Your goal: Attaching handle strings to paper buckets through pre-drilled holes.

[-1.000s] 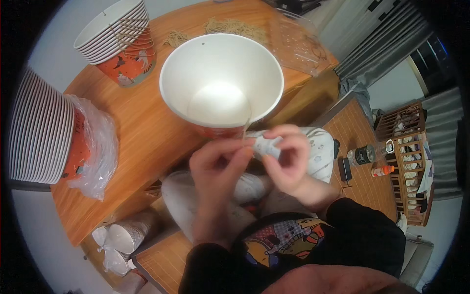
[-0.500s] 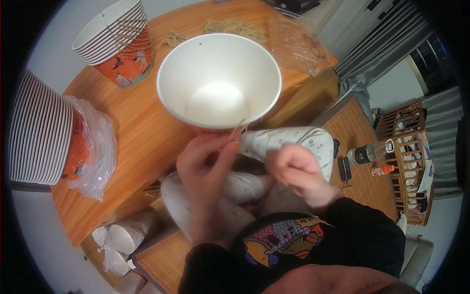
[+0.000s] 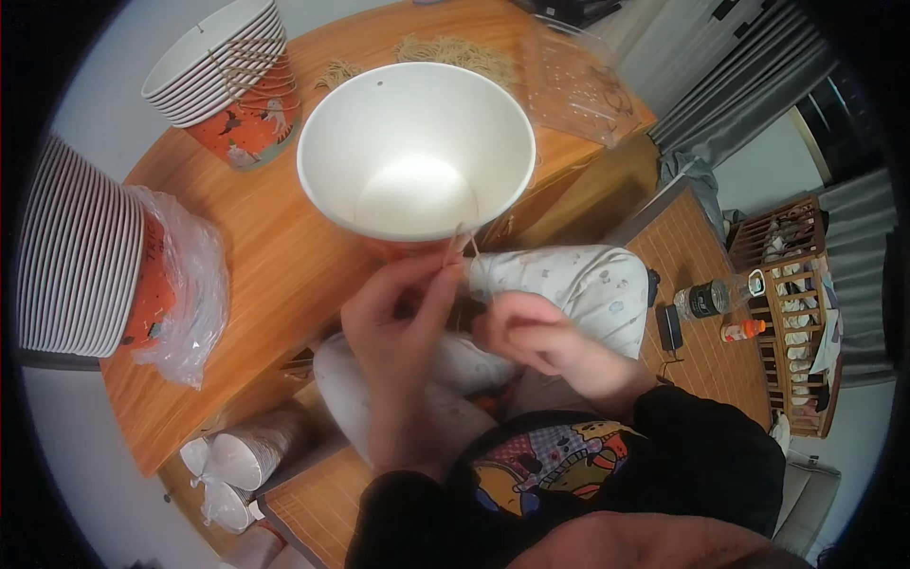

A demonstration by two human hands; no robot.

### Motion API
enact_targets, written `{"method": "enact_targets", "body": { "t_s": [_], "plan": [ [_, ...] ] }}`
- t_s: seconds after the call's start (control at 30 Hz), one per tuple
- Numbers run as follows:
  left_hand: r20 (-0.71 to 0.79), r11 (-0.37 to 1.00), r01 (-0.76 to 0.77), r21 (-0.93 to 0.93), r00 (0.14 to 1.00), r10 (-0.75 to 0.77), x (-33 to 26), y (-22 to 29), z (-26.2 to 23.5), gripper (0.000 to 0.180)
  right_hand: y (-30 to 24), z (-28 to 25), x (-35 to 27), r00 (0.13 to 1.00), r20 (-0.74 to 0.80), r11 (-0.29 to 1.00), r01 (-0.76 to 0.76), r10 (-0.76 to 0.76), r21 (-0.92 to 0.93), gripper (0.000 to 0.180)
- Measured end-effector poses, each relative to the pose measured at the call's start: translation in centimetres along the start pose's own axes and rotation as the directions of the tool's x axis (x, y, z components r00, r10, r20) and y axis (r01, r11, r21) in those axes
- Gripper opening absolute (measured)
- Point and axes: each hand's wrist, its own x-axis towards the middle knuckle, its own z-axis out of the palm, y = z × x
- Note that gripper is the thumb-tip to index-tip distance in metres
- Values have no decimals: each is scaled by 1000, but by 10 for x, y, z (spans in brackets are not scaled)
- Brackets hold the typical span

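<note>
A large white-lined paper bucket (image 3: 417, 123) with an orange outside stands at the table edge before me, its mouth tilted toward me. At its near rim a thin tan cord (image 3: 462, 239) forms a small loop. My left hand (image 3: 398, 302) pinches that cord just below the rim, thumb against forefinger. Close by on the right, my right hand (image 3: 526, 332) is closed, with a strand of the cord running down from the rim to its fingers. The exact grip inside the right fingers is hidden.
Stacked orange paper buckets (image 3: 227, 95) with cords draped over them stand at the back left. A taller stack (image 3: 81, 247) with a clear plastic bag (image 3: 185, 284) is nearer. Tan cords (image 3: 455, 57) lie behind the bucket, beside a clear plastic tray (image 3: 583, 85).
My right hand has moved left and closer to the left hand, with a strand now stretched to it. The bucket has shifted slightly left. My left hand keeps its pinch.
</note>
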Motion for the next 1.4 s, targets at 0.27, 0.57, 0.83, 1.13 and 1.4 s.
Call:
{"method": "enact_targets", "body": {
  "t_s": [0.27, 0.57, 0.83, 1.13, 1.4],
  "plan": [
    [96, 990, 84, -114, 993, -74, -5, 9, 2, 13, -24, 34, -6, 941, 142, 609, 310, -308, -730, 10],
    [188, 953, 159, -258, 976, -112, -8, 14, 4, 17, -34, 29, 8, 640, 200, -67, 226, -742, -972, 34],
    [191, 962, 98, -256, 980, -49, -8, 12, 0, 17, -39, 32, 24, 663, 240, -124, 217, -709, -968, 27],
    [285, 943, 254, -215, 940, -188, -4, 18, -2, 20, -42, 32, 27, 670, 222, -58, 258, -708, -964, 22],
    [250, 960, 191, -205, 958, -137, -5, 17, -3, 13, -46, 35, 29, 715, 194, -8, 255, -672, -967, 19]
  ]
}}
